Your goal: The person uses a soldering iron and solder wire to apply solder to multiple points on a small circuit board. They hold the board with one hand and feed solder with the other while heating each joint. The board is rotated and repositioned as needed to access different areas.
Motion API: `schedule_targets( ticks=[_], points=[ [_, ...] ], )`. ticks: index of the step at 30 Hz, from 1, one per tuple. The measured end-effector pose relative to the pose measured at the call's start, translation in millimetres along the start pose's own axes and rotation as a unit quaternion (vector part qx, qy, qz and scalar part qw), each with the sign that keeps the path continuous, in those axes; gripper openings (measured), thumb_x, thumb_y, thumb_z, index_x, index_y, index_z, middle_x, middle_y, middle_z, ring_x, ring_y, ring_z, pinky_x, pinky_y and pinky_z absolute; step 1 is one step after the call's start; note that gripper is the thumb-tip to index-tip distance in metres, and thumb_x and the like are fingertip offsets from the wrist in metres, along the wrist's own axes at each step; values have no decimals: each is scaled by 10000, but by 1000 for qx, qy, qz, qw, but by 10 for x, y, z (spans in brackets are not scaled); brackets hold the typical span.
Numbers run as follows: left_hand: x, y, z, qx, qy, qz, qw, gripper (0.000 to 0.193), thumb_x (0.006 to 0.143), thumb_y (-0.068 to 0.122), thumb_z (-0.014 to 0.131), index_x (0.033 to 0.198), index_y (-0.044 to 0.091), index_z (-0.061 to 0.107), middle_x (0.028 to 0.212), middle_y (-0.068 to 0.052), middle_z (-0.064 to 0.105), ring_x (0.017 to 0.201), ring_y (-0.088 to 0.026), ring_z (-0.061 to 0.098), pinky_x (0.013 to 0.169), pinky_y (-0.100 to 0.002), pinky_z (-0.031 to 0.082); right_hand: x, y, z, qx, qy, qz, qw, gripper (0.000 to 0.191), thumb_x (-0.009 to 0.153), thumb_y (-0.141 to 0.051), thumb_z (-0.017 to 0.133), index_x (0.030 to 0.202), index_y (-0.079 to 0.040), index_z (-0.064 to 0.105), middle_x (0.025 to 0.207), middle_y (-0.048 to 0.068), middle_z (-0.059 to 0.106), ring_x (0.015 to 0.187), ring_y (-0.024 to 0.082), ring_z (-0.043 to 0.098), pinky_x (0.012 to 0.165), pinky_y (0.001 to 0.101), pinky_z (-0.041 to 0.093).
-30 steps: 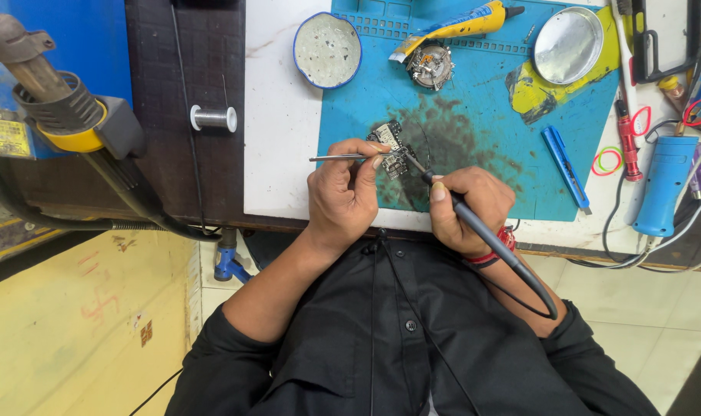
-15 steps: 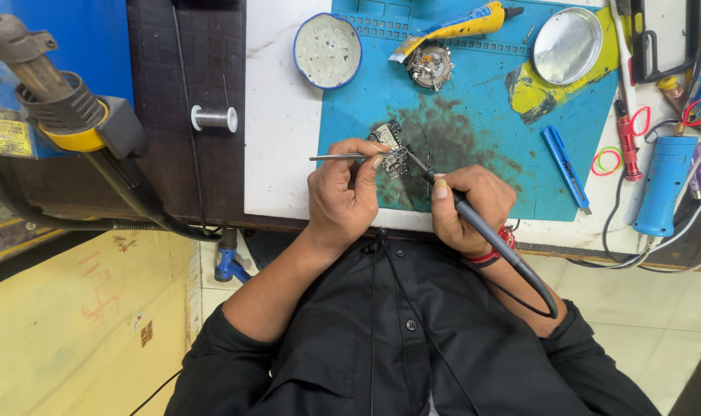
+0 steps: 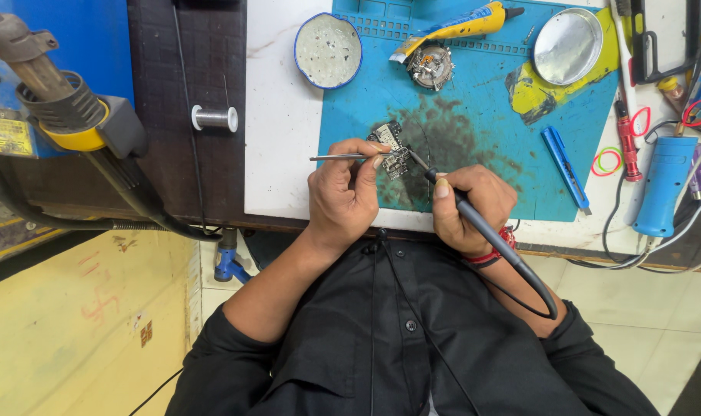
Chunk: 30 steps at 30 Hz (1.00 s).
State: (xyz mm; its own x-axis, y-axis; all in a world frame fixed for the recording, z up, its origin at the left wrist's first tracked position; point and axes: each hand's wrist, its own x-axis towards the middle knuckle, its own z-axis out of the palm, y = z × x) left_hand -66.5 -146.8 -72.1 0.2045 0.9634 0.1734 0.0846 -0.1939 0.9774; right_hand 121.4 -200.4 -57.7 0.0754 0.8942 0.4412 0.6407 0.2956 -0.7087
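Observation:
A small circuit board (image 3: 391, 145) lies on the stained blue work mat (image 3: 473, 131) near the bench's front edge. My left hand (image 3: 349, 192) grips metal tweezers (image 3: 336, 158) that lie level, their tips at the board. A dark soldering iron (image 3: 473, 219) is held like a pen in my right hand (image 3: 470, 206). Its tip touches the board from the right, and its cable loops back over my wrist.
A round blue-rimmed dish (image 3: 328, 50), a yellow-and-blue tool (image 3: 462, 23), a metal part (image 3: 431, 65), a round metal lid (image 3: 567, 35) and a blue knife (image 3: 564, 166) lie around the mat. A solder spool (image 3: 215, 118) stands left, a fume hose (image 3: 65, 115) beyond it, a blue cylinder (image 3: 664, 185) at right.

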Motion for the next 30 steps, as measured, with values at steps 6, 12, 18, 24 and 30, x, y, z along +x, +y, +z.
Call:
schedule_targets(
  ticks=[6,12,18,24,30],
  points=[
    [2,0,0,-8,-1,-4,1000,133,1068,-47,595,1168,30,553,1118,-80,750,641,-12,538,572,-201,455,8,-9,-4,-1,-5,6,1000,80,970,-32,672,923,-3,614,777,121,653,626,248,616,597,356,465],
    [-1,-1,5,-12,0,-8,1000,139,1070,-48,594,1177,32,556,1122,-81,747,664,-16,560,584,-203,469,27,-29,-5,2,-8,7,1000,75,969,-29,674,929,-1,618,790,122,662,637,249,623,604,353,469],
    [-1,5,-1,-6,0,-9,1000,141,1064,-46,600,1174,34,558,1115,-82,752,648,-13,546,576,-203,459,36,-35,-6,-1,-13,6,1000,83,964,-20,677,915,-6,611,792,123,667,636,252,624,605,357,469],
    [2,5,6,-9,2,-10,1000,144,1067,-41,601,1181,35,558,1113,-76,750,661,-17,562,585,-206,468,30,-29,-14,-9,-9,5,1000,73,956,-8,677,921,0,613,791,130,663,634,255,624,599,355,470],
    [-1,3,3,4,3,-3,1000,137,1065,-41,606,1170,36,563,1116,-80,750,651,-20,555,584,-208,469,25,-25,-8,-8,-6,3,1000,82,954,-9,680,914,-2,609,792,129,665,633,252,624,599,355,470]
  ],
)
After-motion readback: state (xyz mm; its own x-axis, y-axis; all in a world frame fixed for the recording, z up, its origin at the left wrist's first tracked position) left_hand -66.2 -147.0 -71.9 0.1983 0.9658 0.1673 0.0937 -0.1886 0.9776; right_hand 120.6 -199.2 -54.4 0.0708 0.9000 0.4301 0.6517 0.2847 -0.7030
